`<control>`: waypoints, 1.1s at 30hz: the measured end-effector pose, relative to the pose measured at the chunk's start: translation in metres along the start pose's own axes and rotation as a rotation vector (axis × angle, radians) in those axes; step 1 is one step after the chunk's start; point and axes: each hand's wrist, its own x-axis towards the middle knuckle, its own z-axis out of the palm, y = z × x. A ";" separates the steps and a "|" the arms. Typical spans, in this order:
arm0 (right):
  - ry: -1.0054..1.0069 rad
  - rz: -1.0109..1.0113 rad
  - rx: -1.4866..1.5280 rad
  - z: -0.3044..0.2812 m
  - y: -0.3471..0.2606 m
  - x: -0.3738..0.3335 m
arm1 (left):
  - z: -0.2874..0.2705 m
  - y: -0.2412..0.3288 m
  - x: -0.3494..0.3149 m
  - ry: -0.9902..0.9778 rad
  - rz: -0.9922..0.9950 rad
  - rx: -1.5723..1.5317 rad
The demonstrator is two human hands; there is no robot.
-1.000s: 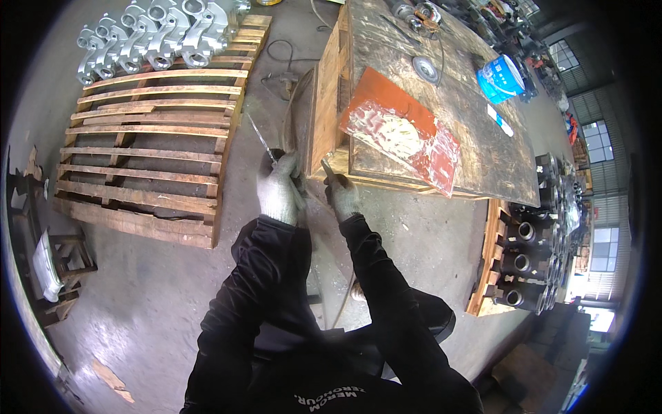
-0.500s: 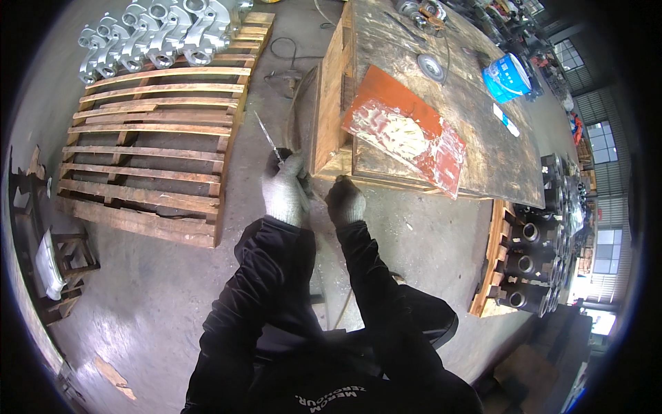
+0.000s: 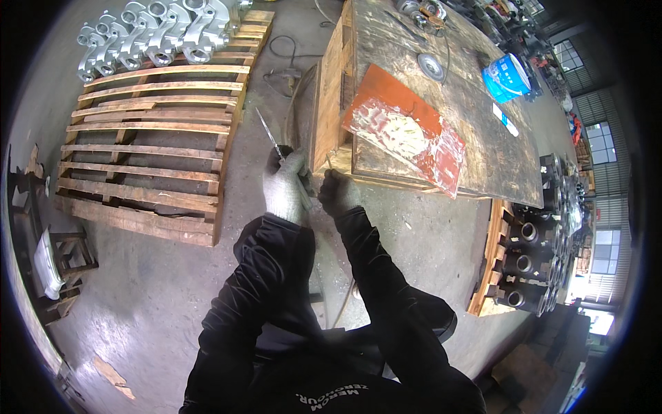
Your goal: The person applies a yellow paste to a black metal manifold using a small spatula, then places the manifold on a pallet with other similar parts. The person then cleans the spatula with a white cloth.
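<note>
My left hand (image 3: 284, 186), in a pale knit glove with dark fingertips, is closed around a long thin blade-like strip (image 3: 266, 128). The strip is whitish and smeared, and its free end slants up and to the left over the floor. Just to the right, my right hand (image 3: 338, 193), gloved alike, has its fingers curled together beside the near corner of the wooden workbench (image 3: 476, 138). A thin sliver shows above those fingers; what it belongs to is hidden. On the bench lies an orange-red board (image 3: 394, 95) smeared with cream-coloured paste (image 3: 401, 136).
A blue bucket (image 3: 505, 78) and a grey disc (image 3: 431, 67) stand farther back on the bench. To the left, a slatted wooden pallet (image 3: 152, 147) carries several silver castings (image 3: 165, 34). Dark cylindrical parts (image 3: 527, 263) sit on another pallet at right. A cable (image 3: 293, 58) lies on the floor.
My right hand has shifted slightly left and turned, its fingers now pointing up more. The left hand and the strip have barely moved.
</note>
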 end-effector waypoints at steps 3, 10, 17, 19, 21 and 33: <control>-0.197 0.100 0.196 0.001 -0.004 0.000 | 0.000 0.000 0.000 -0.005 -0.005 -0.016; -0.312 0.071 0.601 0.009 -0.008 0.010 | -0.001 -0.001 0.001 -0.001 0.007 -0.030; -0.323 0.053 0.828 0.007 -0.004 0.000 | -0.007 0.001 0.002 0.019 0.017 -0.024; -0.285 -0.029 0.739 0.006 0.001 -0.008 | -0.010 0.003 0.003 0.023 0.014 -0.049; -0.177 -0.181 0.452 0.007 0.007 -0.019 | -0.011 0.004 0.005 0.022 0.021 -0.068; 0.203 -0.609 -0.669 0.014 0.000 -0.132 | -0.009 -0.007 0.008 0.005 0.038 0.016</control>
